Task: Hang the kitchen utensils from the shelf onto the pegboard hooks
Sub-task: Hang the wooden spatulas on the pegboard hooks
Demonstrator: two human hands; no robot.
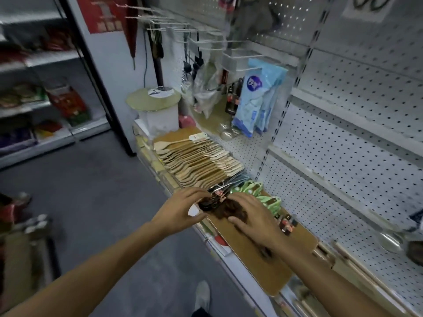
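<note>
A row of wooden spatulas (196,160) lies overlapping on the shelf (295,259), beside green-handled utensils (254,191). At the shelf's front edge both hands meet over a dark bundle of utensils (211,200) with metal parts. My left hand (180,211) grips its near end, fingers curled. My right hand (251,216) curls over the bundle from the right, covering most of it. Above, the pegboard (357,92) carries wire hooks (206,42), several of them bare.
Blue packets (258,97), plastic bags and dark-handled tools hang on hooks at centre. A white bin with a round lid (153,99) stands at the shelf's far end. Metal ladles (389,239) lie at the right. Grey floor and other stocked shelves are to the left.
</note>
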